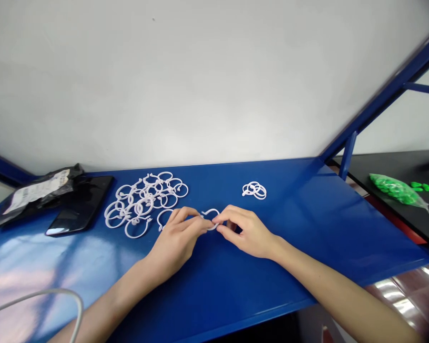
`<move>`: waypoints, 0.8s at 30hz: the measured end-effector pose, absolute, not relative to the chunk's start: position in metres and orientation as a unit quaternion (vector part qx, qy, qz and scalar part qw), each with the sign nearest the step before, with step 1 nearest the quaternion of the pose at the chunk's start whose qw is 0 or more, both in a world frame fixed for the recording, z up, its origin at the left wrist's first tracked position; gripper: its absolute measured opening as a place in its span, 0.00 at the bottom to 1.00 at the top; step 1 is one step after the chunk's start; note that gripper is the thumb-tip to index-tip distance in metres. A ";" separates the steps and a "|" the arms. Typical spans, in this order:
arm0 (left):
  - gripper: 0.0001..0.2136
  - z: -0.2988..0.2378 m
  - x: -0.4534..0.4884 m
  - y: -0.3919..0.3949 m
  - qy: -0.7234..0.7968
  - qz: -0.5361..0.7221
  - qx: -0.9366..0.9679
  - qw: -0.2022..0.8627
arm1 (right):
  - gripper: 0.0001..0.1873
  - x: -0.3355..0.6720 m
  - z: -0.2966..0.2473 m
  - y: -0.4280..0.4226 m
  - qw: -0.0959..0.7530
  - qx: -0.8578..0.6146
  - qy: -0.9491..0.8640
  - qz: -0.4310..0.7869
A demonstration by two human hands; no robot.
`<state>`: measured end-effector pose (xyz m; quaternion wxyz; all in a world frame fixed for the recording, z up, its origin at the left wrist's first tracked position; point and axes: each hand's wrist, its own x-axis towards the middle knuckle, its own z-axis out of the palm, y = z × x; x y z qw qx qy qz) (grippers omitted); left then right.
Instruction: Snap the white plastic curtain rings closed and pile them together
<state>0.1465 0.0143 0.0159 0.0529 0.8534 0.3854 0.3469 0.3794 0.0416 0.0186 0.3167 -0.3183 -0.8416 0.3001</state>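
Together, both hands pinch one white ring (210,218) over the middle of the blue shelf (307,238). The left hand (177,238) has its thumb and fingertips closed on the ring's left end, and the right hand (245,232) has its fingertips closed on the right end, so the two sets of fingertips nearly meet. The ring shows as a shallow arch between them, its long axis running left to right, its curved top toward the far side. Whether its lower edge touches the shelf I cannot tell, since the fingers hide it.

Just left of the left hand, a single ring lies flat, and beyond it a loose pile of rings (145,200) spreads toward the far left, many overlapping. To the far right of the hands, well apart from the pile, a small stack of rings (254,190) lies on the shelf.

Farther left a dark phone (80,209) lies flat, with a black plastic bag (35,190) bearing a white label just beside it. A white cable (57,293) curves across the near left corner. On the dark table (396,166) at far right sits a bag of green pieces (393,187).
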 end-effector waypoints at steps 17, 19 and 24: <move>0.05 0.013 0.152 0.009 0.456 0.392 0.799 -0.005 | 0.11 0.377 0.016 0.044 0.356 -0.289 -0.851 0.254; 0.04 0.015 0.154 0.006 0.432 0.367 0.824 0.021 | 0.13 0.376 0.016 0.043 0.339 -0.302 -0.858 0.240; 0.05 0.016 0.163 -0.001 0.393 0.367 0.843 0.019 | 0.13 0.374 0.014 0.042 0.307 -0.318 -0.873 0.206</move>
